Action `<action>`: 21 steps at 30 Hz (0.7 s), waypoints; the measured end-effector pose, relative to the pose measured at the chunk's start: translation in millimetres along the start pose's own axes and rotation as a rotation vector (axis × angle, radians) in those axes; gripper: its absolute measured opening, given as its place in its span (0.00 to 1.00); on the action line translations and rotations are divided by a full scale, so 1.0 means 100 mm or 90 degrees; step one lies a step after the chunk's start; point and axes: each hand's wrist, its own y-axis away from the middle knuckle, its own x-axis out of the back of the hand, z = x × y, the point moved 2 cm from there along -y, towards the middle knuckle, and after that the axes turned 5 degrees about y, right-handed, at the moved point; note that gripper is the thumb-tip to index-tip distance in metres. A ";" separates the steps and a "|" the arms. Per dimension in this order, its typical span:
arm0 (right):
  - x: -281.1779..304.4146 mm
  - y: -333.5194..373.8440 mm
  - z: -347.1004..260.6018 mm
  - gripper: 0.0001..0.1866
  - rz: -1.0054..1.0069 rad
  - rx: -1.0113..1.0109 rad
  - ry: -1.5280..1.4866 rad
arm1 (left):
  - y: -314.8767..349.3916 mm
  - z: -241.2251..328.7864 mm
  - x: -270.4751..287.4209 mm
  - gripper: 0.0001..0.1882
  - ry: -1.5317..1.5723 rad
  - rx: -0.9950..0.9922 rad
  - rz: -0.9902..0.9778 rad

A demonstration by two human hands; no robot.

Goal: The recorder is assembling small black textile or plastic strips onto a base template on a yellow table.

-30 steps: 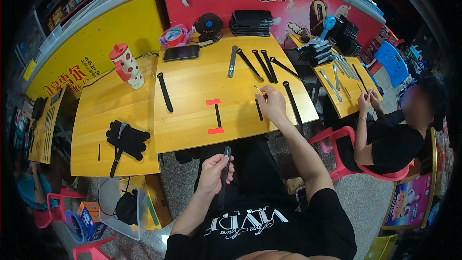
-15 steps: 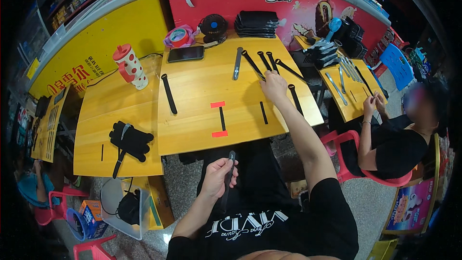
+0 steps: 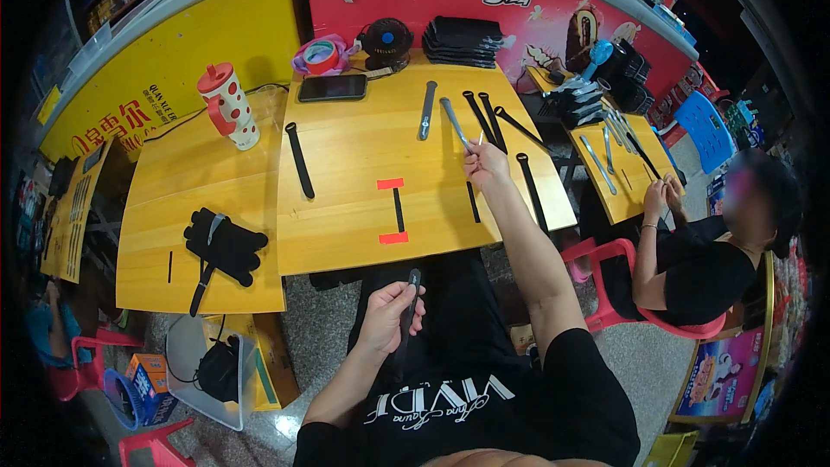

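Note:
In front of my body my left hand (image 3: 391, 318) is closed on a dark strap (image 3: 409, 322), which hangs down in front of my shirt. My right hand (image 3: 488, 164) reaches over the right half of the table and pinches the near end of a grey strap (image 3: 450, 114). Right beside it lie several black straps (image 3: 478, 115) with looped ends, and another black strap (image 3: 532, 190) is by my forearm. A single grey strap (image 3: 428, 111) lies to the left. Two red tape pieces (image 3: 391, 183) flank a short black strip (image 3: 399, 210) near the table's front.
Further left are a black strap (image 3: 299, 160), a phone (image 3: 332, 87), a spotted tumbler (image 3: 230, 108) and black gloves (image 3: 226, 246). A small fan (image 3: 386, 41) and stacked black items (image 3: 462, 41) stand at the back. A person (image 3: 692, 259) works at the right-hand table.
My right hand has drawn back slightly toward me with a strap, which now shows its grey side instead of black. My left hand keeps its hold, and the view has shifted slightly.

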 end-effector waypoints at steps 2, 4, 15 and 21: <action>0.02 0.07 0.02 0.05 0.064 0.021 -0.001 | 0.02 0.02 -0.02 0.10 0.006 -0.009 -0.005; -0.02 0.14 0.04 0.04 0.087 0.060 0.062 | 0.03 0.05 -0.06 0.09 0.009 -0.017 -0.010; -0.12 0.00 -0.01 0.08 0.124 0.164 0.404 | 0.11 0.04 -0.18 0.08 -0.022 -0.037 -0.029; -0.02 -0.29 0.02 0.07 0.236 0.217 0.574 | 0.07 0.03 -0.18 0.08 -0.020 -0.034 -0.025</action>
